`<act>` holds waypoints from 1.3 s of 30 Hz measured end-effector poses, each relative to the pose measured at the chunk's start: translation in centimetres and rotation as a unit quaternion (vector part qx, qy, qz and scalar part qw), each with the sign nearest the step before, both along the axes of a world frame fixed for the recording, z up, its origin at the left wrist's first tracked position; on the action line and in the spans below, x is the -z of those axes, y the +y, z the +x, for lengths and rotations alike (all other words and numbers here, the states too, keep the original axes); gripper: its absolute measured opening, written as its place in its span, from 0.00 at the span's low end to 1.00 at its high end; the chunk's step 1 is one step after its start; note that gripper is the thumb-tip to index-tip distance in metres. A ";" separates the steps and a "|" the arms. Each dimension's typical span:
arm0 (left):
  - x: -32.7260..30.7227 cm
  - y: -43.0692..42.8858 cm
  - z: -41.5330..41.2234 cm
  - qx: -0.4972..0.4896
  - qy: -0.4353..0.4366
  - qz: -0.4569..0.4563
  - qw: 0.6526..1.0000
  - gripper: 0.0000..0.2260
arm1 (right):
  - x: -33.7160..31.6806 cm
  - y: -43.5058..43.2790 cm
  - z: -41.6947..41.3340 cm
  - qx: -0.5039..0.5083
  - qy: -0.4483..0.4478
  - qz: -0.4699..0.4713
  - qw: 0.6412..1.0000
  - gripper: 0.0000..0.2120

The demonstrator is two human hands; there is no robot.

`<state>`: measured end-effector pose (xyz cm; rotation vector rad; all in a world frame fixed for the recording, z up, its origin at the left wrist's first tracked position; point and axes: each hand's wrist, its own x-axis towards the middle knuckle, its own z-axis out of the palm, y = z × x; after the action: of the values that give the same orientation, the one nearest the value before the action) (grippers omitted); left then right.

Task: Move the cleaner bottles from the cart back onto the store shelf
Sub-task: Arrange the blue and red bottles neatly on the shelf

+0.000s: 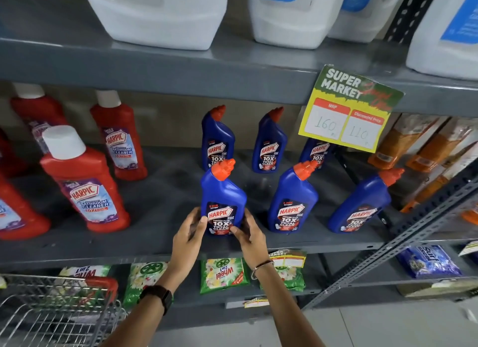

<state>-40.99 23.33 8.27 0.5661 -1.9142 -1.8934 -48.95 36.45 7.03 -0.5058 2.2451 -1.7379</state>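
Note:
A blue Harpic cleaner bottle (223, 191) with an orange-red cap stands upright near the front of the grey middle shelf (160, 212). My left hand (190, 239) grips its lower left side and my right hand (249, 237) its lower right side. Several more blue Harpic bottles stand on the same shelf, two to the right in the front row (293, 199) (362, 204) and others behind (217, 137) (270, 140). The wire cart (57, 313) with a red handle is at the bottom left; no bottles show in the part I can see.
Red Harpic bathroom cleaner bottles (85, 184) fill the shelf's left part. A yellow and green price sign (349, 111) hangs from the shelf above, which holds large white jugs (157, 13). Green detergent packets (223, 274) lie on the lower shelf. A slanted metal brace (403, 246) crosses at right.

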 end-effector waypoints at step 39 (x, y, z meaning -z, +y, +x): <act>1.1 -19.6 11.0 -0.065 -0.027 -0.045 0.996 0.16 | 1.0 -20.7 10.1 -0.079 0.069 0.063 0.992 0.26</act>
<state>-29.95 3.71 7.16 0.7032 -1.9355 -1.7176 -38.87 15.79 6.01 -0.7748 2.3190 -1.5142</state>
